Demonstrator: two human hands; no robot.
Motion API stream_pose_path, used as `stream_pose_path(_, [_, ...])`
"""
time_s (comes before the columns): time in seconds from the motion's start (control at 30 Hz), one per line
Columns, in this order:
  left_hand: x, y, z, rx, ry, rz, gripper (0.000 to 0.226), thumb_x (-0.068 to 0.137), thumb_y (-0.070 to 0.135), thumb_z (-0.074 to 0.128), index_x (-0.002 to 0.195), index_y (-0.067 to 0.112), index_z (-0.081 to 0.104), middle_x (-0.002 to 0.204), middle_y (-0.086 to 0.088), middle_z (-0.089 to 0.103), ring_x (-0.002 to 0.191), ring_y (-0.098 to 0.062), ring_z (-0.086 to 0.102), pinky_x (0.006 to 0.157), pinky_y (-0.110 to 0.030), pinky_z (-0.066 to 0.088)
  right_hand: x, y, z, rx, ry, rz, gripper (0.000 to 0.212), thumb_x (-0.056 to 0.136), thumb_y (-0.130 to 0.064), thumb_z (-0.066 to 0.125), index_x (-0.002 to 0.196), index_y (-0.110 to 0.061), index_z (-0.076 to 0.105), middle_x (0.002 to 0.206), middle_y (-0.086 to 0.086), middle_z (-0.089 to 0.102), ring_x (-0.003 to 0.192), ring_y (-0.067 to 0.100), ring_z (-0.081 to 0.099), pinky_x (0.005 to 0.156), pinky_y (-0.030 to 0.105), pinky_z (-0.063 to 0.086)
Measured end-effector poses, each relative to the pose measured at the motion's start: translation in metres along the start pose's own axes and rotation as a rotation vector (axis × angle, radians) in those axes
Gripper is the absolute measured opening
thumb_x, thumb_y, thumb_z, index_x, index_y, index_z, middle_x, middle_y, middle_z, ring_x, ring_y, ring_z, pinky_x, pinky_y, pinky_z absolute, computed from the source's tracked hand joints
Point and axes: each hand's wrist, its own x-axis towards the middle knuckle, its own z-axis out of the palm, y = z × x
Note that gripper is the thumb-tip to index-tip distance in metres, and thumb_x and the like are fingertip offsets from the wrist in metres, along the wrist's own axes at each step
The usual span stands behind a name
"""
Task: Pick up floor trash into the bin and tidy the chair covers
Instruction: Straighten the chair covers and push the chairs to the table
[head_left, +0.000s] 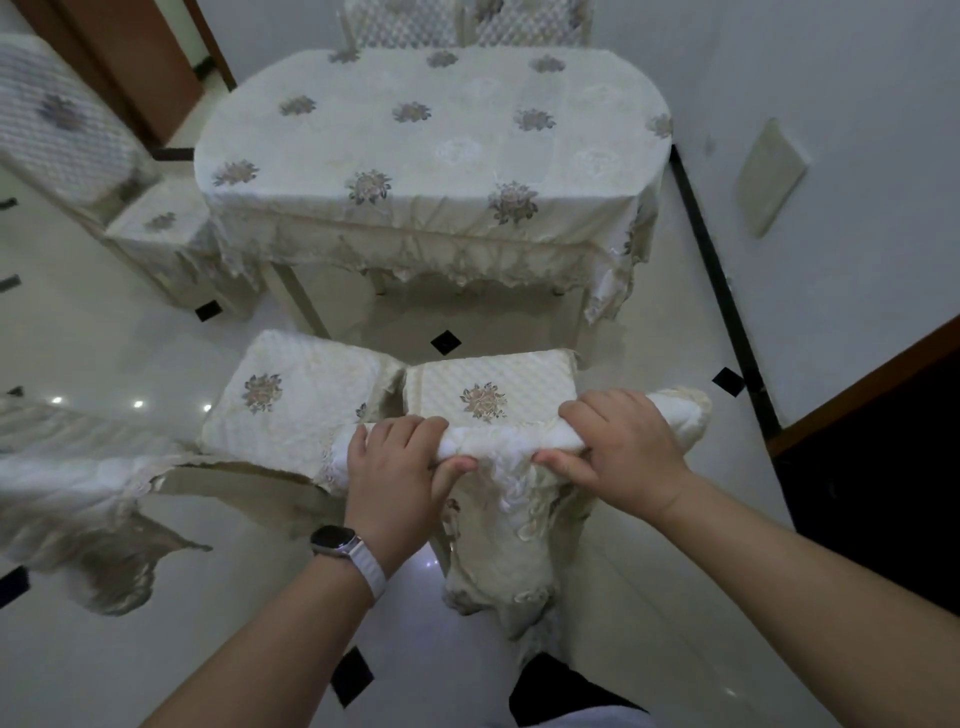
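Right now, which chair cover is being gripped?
The near right chair's cover: left hand and right hand grip its backrest top; the others go untouched.

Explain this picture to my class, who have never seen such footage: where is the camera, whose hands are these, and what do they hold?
There is no machine here. One camera sits on a person's head and looks forward and down, so you see that person's own arms. The left hand, with a watch on its wrist, and the right hand both grip the chair cover, which is bunched along the top of a chair back. Beyond the hands lie that chair's seat cushion, a second seat cushion beside it, and a flowered tablecloth draped further off. The floor is pale tile. No trash or bin shows in this view.
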Motion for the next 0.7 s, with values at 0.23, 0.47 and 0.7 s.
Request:
stream_pose_path(0.23, [0.067,-0.022,0.011,-0.051,0.013,0.045,0.069,0.092,0.074,0.029,0.103,0.018,0.069,0.098,0.001,0.064,0.091,-0.026,0.056,0.086,-0.051,0.045,0.041,0.045,0.015,0.025,0.009,0.042,0.067,0.091,-0.072,0.037,0.081,-0.012,0.065,0.072,0.002,0.057,0.063,0.027,0.053,0.056,0.036,0.042])
stream_pose_path(0.47, [0.122,-0.021,0.015,-0.107,0.042,0.029,0.059,0.087,0.069,0.044,0.101,0.017,0.069,0.096,0.001,0.063,0.091,-0.022,0.054,0.089,-0.048,0.041,0.084,0.072,0.028,-0.031,0.04,0.069,0.064,0.091,-0.07,0.037,0.077,-0.013,0.064,0.07,0.002,0.056,0.061,0.024,0.05,0.056,0.029,0.03])
stream_pose_path(0.7, [0.164,-0.044,0.013,-0.175,0.053,0.045,0.05,0.084,0.065,0.048,0.098,0.021,0.069,0.097,0.004,0.062,0.094,-0.021,0.054,0.089,-0.045,0.038,0.118,0.074,0.039,-0.059,0.012,0.12,0.06,0.091,-0.068,0.036,0.081,-0.014,0.063,0.074,0.001,0.057,0.064,0.023,0.051,0.059,0.027,0.026])
